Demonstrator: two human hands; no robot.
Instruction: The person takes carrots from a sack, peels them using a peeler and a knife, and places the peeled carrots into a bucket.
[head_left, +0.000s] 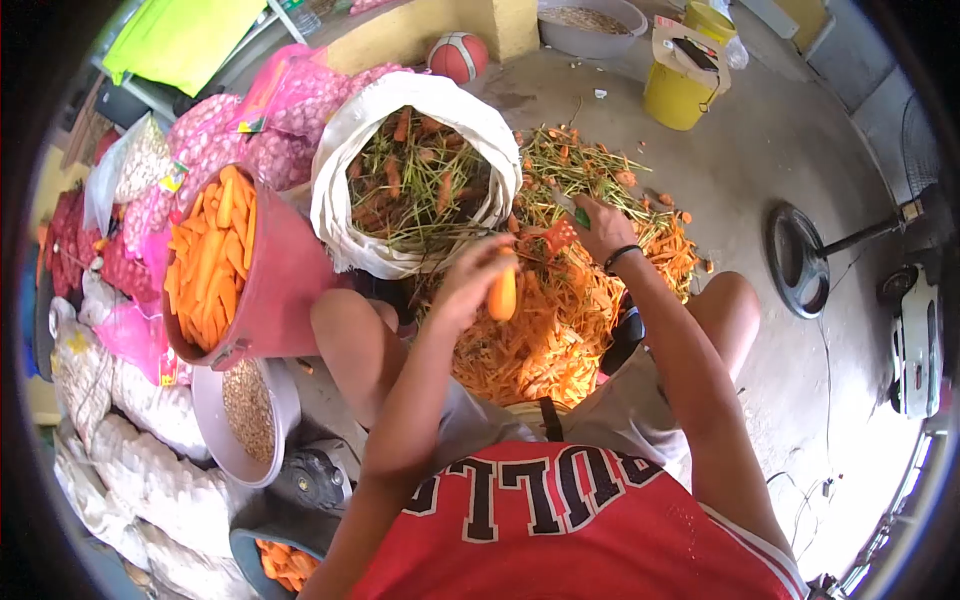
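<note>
My left hand [470, 283] is closed around a carrot [503, 295], whose smooth orange end points down toward my lap. My right hand [604, 232] grips a small tool with a green part [582, 217]; my fingers hide its kind. Beneath both hands, a heap of orange carrot peelings [550, 335] lies between my legs. Cut tops and green stems [575, 160] are strewn just beyond it. In front of my left hand stands an open white sack [335, 190] of unpeeled carrots with stalks [420, 180].
At my left, a red bucket [290, 290] holds peeled carrots [212, 260]. Pink net bags [285, 95], white sacks [165, 480] and a pale basin [283, 400] crowd that side. A basketball [458, 58], a yellow bucket [675, 95] and a fan base [797, 260] stand farther out.
</note>
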